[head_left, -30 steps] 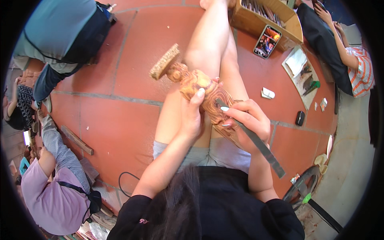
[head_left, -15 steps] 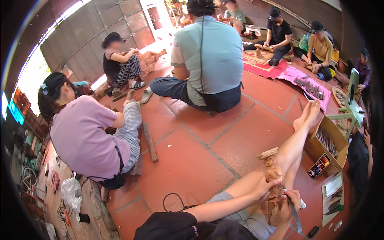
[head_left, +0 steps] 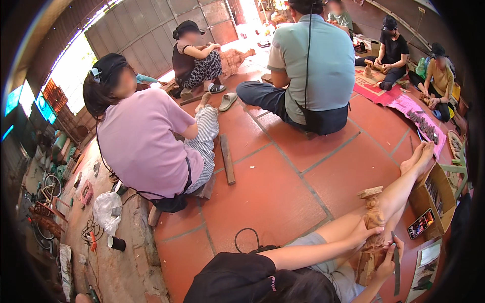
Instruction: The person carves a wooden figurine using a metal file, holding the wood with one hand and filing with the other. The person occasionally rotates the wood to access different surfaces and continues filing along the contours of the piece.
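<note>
A carved wooden figure (head_left: 374, 218) with a flat round end leans along my outstretched legs, its uncarved block end (head_left: 368, 265) toward my lap. My left hand (head_left: 365, 236) is wrapped round the middle of the carving. Close beside it, my right hand (head_left: 388, 260) is closed on a narrow, flat grey tool (head_left: 396, 270) whose long end points down past the hand. Whether it is a chisel or a file I cannot tell. The spot where the tool meets the wood is hidden by the fingers.
Right of my legs stand a cardboard box (head_left: 448, 214) of slim tools and a lit phone (head_left: 421, 223). A person in pink (head_left: 146, 136) sits at left, another in blue-grey (head_left: 323, 65) ahead. A wooden strip (head_left: 227, 159) lies on red tiles; a black cup (head_left: 116, 243) lies lower left.
The view has swung left, so everything sits further right in it. The flat tool now stands out more upright beside my right hand. Both hands keep their hold.
</note>
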A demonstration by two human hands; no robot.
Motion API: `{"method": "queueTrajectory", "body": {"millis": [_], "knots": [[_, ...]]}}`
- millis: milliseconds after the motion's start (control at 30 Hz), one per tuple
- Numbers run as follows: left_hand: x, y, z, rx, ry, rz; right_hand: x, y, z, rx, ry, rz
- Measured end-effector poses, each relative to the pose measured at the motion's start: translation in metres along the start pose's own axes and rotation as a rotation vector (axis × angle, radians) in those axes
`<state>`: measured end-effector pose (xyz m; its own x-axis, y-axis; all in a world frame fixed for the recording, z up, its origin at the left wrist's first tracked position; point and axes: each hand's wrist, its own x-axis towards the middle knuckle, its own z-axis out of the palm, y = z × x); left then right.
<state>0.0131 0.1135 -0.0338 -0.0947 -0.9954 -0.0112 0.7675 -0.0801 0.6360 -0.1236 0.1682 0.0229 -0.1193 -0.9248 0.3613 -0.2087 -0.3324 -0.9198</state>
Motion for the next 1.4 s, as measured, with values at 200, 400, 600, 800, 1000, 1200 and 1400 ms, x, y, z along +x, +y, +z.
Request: {"method": "queueTrajectory", "body": {"millis": [200, 400, 600, 800, 1000, 1200, 1400], "knots": [[0.005, -0.006, -0.008, -0.037, 0.012, -0.013, 0.004, 0.007, 0.001, -0.045, 0.005, 0.012], [0.008, -0.007, -0.007, -0.008, 0.003, -0.018, 0.008, 0.013, -0.005, -0.050, -0.008, 0.049], [0.008, 0.003, -0.002, 0.015, 0.003, -0.040, 0.009, 0.023, -0.009, -0.031, -0.064, 0.024], [0.009, 0.000, -0.008, -0.002, -0.008, -0.083, 0.005, 0.019, -0.010, 0.032, -0.088, 0.075], [0.004, 0.012, -0.001, -0.029, 0.054, -0.097, 0.004, 0.014, 0.001, 0.166, 0.117, 0.180], [0.016, -0.022, -0.037, 0.249, 0.121, -0.046, 0.007, -0.001, 0.009, 0.264, 0.148, 0.219], [0.015, 0.013, -0.002, -0.194, -0.032, -0.308, 0.010, -0.008, 0.003, 0.192, 0.114, 0.134]]}}
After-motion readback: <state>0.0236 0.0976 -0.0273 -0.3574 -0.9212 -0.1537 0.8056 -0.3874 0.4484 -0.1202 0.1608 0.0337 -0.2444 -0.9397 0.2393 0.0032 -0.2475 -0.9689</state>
